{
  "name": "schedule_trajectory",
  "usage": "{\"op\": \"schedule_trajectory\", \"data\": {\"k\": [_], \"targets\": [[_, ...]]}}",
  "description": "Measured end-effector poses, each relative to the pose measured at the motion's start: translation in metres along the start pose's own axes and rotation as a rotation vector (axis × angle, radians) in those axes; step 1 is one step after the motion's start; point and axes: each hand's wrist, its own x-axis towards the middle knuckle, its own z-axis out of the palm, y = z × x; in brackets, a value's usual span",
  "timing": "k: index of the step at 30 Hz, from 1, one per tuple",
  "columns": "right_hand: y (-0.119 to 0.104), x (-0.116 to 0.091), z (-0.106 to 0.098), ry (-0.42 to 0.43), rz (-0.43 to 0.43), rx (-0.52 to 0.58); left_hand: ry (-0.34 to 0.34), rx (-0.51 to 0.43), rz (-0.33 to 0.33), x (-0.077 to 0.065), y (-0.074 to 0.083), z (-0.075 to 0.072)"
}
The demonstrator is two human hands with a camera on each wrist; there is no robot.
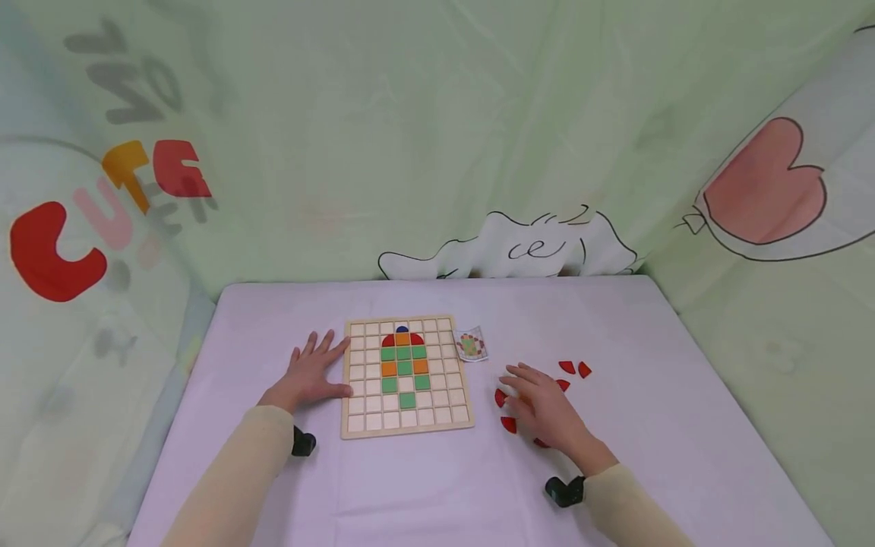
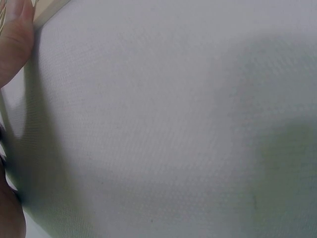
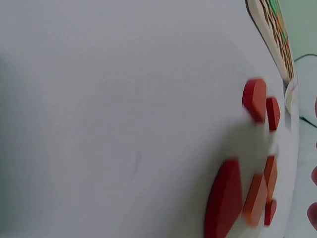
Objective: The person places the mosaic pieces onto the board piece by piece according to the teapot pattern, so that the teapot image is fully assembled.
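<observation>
A square wooden grid board [image 1: 352, 425] lies on the table with green and orange square tiles [image 1: 405, 368], red quarter-circle pieces and a small blue piece in its cells. My left hand [image 1: 307, 380] is spread at the board's left edge, thumb and fingers touching its rim. In the left wrist view the thumb [image 2: 17, 44] lies beside the board's corner. Loose red quarter-circle pieces [image 1: 509, 425] are scattered right of the board. Over them hovers my right hand [image 1: 547, 410], fingers loosely bent, with nothing visible in it. Part of this cluster is hidden beneath that hand.
A small printed picture card [image 1: 472, 344] leans against or overlaps the board's right edge. The table [image 1: 424, 486] has a pale lilac cover. Green cloth walls [image 1: 410, 152] with printed letters and a heart stand behind and at the sides.
</observation>
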Motion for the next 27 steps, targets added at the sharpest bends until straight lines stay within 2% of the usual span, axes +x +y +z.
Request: {"op": "schedule_trajectory", "data": {"k": [6,9,17,27], "targets": [[0.021,-0.019,-0.009,0.055,-0.004,-0.033,-0.001,0.007,0.0,0.003,-0.003,0.001],[0.032,-0.03,-0.012,0.064,0.025,-0.023,-0.003,0.007,0.0,0.003,-0.003,0.001],[0.054,-0.055,-0.019,0.017,0.168,-0.032,-0.012,0.001,0.011,0.003,-0.003,-0.001],[0.069,-0.074,-0.014,0.005,0.243,-0.027,-0.008,0.0,0.013,0.003,-0.003,0.001]]}}
